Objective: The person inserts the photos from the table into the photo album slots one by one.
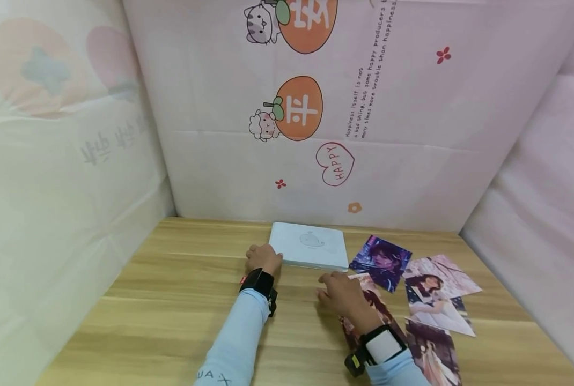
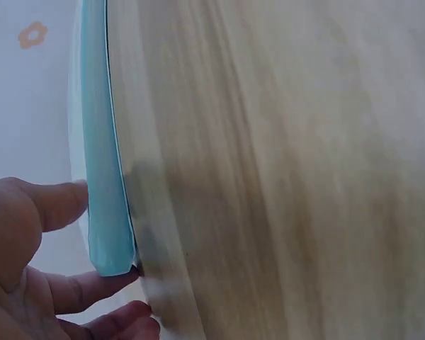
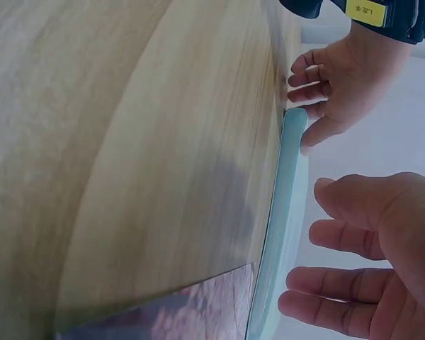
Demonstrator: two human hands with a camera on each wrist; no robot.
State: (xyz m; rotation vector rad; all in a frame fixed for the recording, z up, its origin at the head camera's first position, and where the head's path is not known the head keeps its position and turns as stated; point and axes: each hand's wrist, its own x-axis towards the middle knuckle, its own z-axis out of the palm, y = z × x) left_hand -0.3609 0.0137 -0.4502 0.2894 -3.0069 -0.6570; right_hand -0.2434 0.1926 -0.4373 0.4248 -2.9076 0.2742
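Right now the album [image 1: 310, 245] lies flat on the table [image 1: 171, 300], at 12 o'clock from both hands. Left hand [image 1: 264, 258] grasps its left corner, thumb on top & fingers [image 2: 92, 287] under the edge. Right hand [image 1: 341, 294] hovers released, holding nothing, photos [image 1: 432, 292] at 3 o'clock. Best to lift the cover slowly w/ the left hand, steadying w/ the right.

Scattered photo prints [image 1: 427, 289] lie on the wooden table [image 1: 171, 300] before patterned sheets [image 1: 412, 134].

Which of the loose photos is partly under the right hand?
The reddish photo nearest the album; the right hand overlaps its left edge, while the others lie uncovered farther right.
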